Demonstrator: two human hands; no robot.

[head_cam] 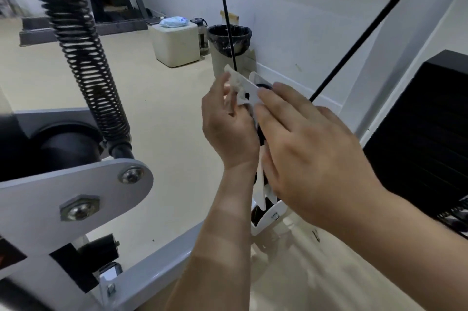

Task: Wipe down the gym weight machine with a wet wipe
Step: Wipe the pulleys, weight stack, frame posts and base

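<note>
A white pulley bracket (249, 90) of the weight machine stands upright in the middle of the view, with two black cables (224, 2) running up from it. My left hand (228, 126) holds a crumpled white wet wipe (234, 80) against the bracket's left side. My right hand (301, 143) lies over the bracket's right side, fingers fairly straight and covering the black pulley wheel (263, 86). The bracket's lower mount (274, 214) shows below my wrists.
A large coiled black spring (86, 57) and a white metal plate (76, 199) with bolts fill the left. The black weight stack (425, 128) stands at right. Farther off on the floor are a lined bin (229, 45), a white cube stool (176, 43) and a water jug (202, 34).
</note>
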